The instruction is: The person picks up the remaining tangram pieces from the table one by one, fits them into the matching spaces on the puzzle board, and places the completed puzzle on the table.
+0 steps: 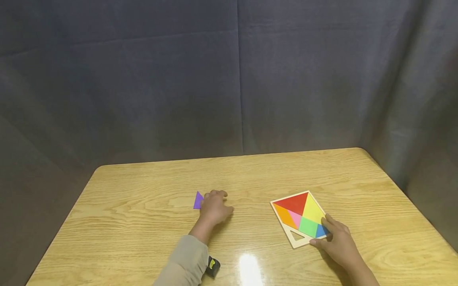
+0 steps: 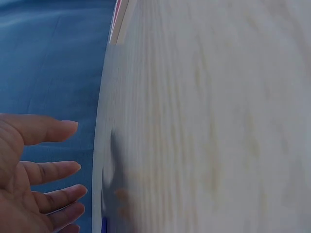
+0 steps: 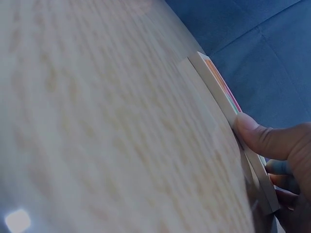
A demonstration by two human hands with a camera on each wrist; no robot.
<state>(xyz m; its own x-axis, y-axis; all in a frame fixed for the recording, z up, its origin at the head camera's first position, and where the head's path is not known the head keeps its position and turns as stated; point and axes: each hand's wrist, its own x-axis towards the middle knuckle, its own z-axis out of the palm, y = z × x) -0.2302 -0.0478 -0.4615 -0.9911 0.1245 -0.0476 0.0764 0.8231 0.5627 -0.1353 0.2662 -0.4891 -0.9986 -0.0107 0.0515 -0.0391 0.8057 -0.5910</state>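
Note:
A purple triangular tangram piece (image 1: pixel 198 200) lies on the table, left of centre. My left hand (image 1: pixel 214 207) hovers just to its right and partly covers it. In the left wrist view, that hand's fingers (image 2: pixel 58 196) are spread and hold nothing; a sliver of purple shows at the bottom edge. On the right, my right hand (image 1: pixel 338 242) grips the near right corner of a wooden tangram tray (image 1: pixel 300 243), thumb on its near edge. Red, yellow, orange, pink, green and blue pieces fill it, beside one vacant triangular slot (image 1: pixel 297 236). The right wrist view shows the thumb (image 3: pixel 260 138) against the tray's side (image 3: pixel 214 87).
A small black device with a yellow mark (image 1: pixel 212 266) sits at my left sleeve (image 1: pixel 187 258). The wooden table (image 1: pixel 143 222) has rounded far corners, and a dark grey curtain (image 1: pixel 179 87) hangs behind it. Light glares off the near part of the tabletop.

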